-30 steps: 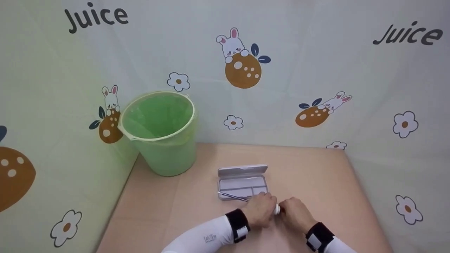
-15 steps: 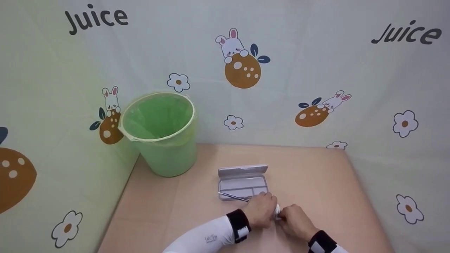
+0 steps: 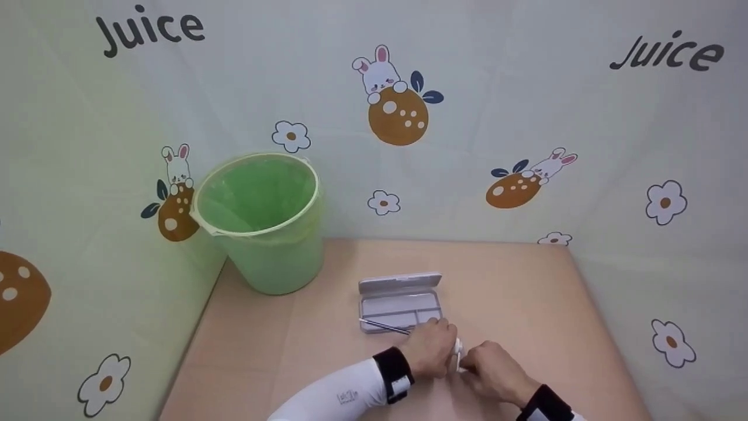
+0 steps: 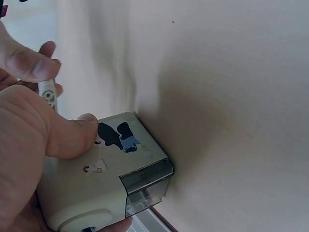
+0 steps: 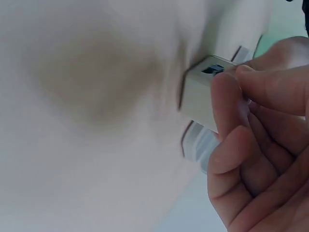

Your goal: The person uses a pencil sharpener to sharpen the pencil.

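Observation:
My left hand (image 3: pixel 432 349) grips a cream pencil sharpener (image 4: pixel 108 169) with printed cartoon figures and a clear shavings drawer (image 4: pixel 149 191). In the left wrist view its thumb lies across the printed face. A dark-striped pencil (image 3: pixel 383 326) sticks out leftward from beside this hand, over the front edge of the pencil case (image 3: pixel 400 304). To the right, my right hand (image 3: pixel 495 369) pinches the sharpener's white crank handle (image 4: pixel 47 92); in the right wrist view the curled fingers hide most of the handle.
The grey pencil case stands with its lid (image 3: pixel 400 284) raised, just beyond the left hand. A green bucket (image 3: pixel 277 263) is at the table's back left. Patterned cloth (image 3: pixel 444 175) hangs behind and on both sides of the table (image 3: pixel 514 280).
The crank has turned, its white arm now pointing toward the person. My right hand has moved slightly toward the person with it; the left hand and pencil keep their place.

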{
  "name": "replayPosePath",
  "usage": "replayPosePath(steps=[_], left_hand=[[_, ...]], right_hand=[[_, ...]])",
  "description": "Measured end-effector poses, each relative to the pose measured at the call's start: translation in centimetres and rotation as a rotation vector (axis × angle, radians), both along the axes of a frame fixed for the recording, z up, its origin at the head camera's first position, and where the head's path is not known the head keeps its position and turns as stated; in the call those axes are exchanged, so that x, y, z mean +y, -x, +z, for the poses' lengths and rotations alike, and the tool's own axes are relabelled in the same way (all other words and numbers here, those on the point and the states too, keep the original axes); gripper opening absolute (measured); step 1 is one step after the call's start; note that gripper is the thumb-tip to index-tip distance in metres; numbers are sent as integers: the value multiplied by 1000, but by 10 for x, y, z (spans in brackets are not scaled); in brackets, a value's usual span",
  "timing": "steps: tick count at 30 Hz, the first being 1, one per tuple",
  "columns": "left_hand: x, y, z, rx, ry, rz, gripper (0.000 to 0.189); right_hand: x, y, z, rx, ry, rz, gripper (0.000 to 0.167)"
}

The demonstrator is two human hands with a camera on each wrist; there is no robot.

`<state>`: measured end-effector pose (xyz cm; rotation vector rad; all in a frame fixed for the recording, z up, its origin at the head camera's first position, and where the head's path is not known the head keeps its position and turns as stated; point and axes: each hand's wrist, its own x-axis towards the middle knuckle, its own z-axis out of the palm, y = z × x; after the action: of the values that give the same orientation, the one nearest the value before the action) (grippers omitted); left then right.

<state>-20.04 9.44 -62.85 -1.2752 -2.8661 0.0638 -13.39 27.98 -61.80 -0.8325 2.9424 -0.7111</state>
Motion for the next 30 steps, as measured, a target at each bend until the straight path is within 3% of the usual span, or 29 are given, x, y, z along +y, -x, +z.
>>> replayPosePath(steps=[8,19,24,30], left_hand=[[-3,-2,0,8,-20,-2,52],[1,-2,0,71,56,-31,59],[2,-1,0,66,74,-25,59],[0,-1,0,87,66,-39,58]], right_hand=[[-1,4,18,-99,-33,-15,24],[2,11,34,-43,-79,25,32],[1,14,38,-12,-87,39,35],[1,16,42,29,-107,11,37]])
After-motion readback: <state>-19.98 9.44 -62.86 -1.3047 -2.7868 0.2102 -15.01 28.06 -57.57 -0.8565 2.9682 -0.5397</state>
